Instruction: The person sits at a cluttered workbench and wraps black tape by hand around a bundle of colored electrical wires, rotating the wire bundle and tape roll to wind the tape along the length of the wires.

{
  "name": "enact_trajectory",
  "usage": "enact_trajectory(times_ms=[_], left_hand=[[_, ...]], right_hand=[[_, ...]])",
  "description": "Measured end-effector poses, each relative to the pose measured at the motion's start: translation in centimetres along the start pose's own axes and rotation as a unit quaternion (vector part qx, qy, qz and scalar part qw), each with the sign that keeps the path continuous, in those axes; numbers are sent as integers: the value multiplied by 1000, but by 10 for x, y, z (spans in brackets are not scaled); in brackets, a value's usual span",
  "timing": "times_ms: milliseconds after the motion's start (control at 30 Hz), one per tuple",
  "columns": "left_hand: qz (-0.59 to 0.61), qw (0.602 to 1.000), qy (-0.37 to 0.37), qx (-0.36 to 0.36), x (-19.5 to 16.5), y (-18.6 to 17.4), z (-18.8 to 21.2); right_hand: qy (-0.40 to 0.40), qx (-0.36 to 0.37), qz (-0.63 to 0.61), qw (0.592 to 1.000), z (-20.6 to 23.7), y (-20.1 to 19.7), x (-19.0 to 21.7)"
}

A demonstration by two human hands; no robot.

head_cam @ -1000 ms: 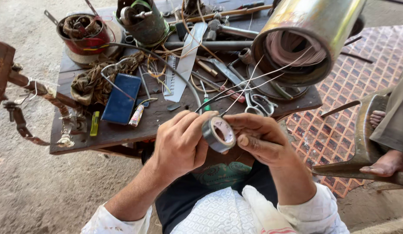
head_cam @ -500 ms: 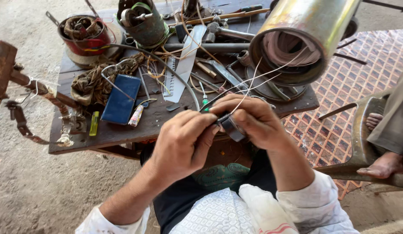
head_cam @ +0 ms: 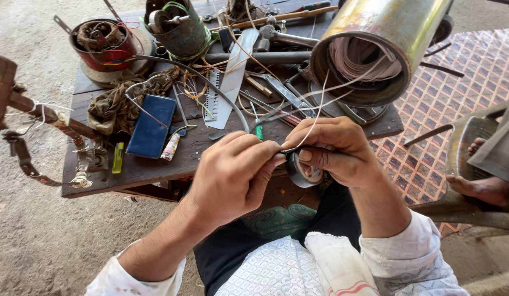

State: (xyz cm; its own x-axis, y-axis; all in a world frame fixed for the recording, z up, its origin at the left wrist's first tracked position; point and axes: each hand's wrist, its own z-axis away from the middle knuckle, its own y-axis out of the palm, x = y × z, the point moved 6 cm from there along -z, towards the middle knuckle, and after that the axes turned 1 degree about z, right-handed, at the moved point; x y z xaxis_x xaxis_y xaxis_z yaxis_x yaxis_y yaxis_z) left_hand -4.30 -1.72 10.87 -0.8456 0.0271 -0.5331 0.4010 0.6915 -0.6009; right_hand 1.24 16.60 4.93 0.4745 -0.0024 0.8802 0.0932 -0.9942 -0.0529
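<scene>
A person seated at a cluttered wooden table (head_cam: 156, 170) grips a roll of dark tape (head_cam: 302, 171) in the curled fingers of the right hand (head_cam: 334, 149), just past the table's near edge and above the lap. The left hand (head_cam: 232, 175) meets it, thumb and fingertips pinched shut on the tape's end beside thin pale wires (head_cam: 320, 101) that run up into a metal cylinder (head_cam: 375, 49). A blue case (head_cam: 151, 126), two tins of scrap and loose tools lie on the table; another person's bare foot (head_cam: 482, 186) rests at right.
</scene>
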Motion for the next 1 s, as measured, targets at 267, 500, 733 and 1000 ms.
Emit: enact_trajectory(times_ms=[267, 500, 733, 1000], left_hand=[[-69, 997, 15, -18, 15, 5, -1], [-54, 998, -22, 5, 15, 4, 1], [-41, 998, -43, 21, 19, 5, -1], [-138, 990, 15, -7, 1, 9, -8]], right_hand=[[125, -144, -329, 925, 31, 25, -29], [12, -81, -327, 942, 15, 18, -29], [30, -130, -253, 958, -4, 25, -31], [31, -242, -31, 969, -25, 29, -16]])
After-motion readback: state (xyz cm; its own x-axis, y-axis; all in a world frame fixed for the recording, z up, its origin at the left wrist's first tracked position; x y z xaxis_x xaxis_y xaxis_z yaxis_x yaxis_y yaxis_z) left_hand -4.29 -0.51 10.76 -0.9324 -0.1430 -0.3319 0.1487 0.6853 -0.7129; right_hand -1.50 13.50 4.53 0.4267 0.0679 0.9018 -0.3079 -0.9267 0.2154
